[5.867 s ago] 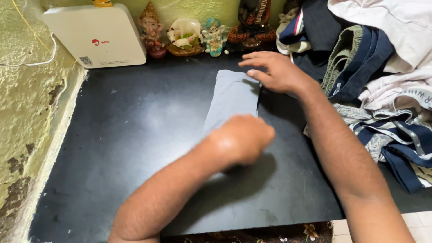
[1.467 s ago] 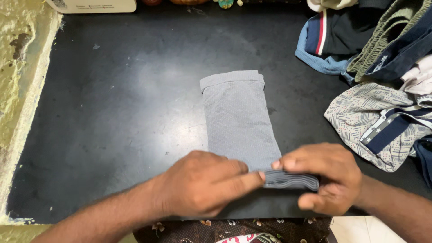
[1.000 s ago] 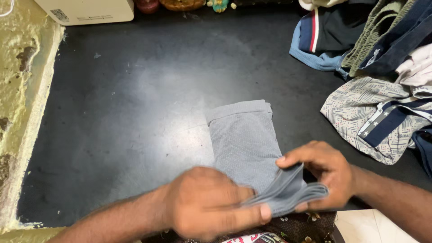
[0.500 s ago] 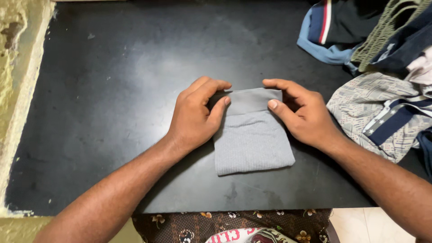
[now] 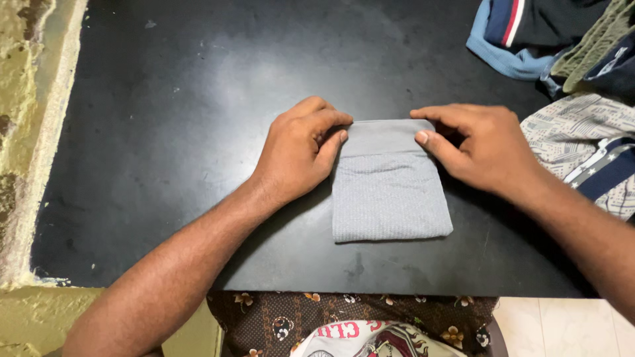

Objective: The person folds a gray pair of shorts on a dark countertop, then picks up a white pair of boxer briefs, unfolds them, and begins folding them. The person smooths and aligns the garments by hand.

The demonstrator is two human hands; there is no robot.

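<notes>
A folded grey garment (image 5: 390,192) lies flat on the black table (image 5: 165,132), near the front edge. My left hand (image 5: 301,149) pinches its far left corner between thumb and fingers. At the far right corner, my right hand (image 5: 483,145) grips the same smooth band of cloth. Both forearms reach in from the bottom of the view.
A heap of clothes sits at the right: a patterned white and navy piece (image 5: 589,155) and a dark item with a blue band (image 5: 522,33). A rough yellowish wall ledge (image 5: 26,132) runs along the left. A floral cloth (image 5: 344,317) hangs below the table's front edge.
The long grey strip has been folded in half, its near end brought up to the far end. Both hands moved from the near end to the far corners.
</notes>
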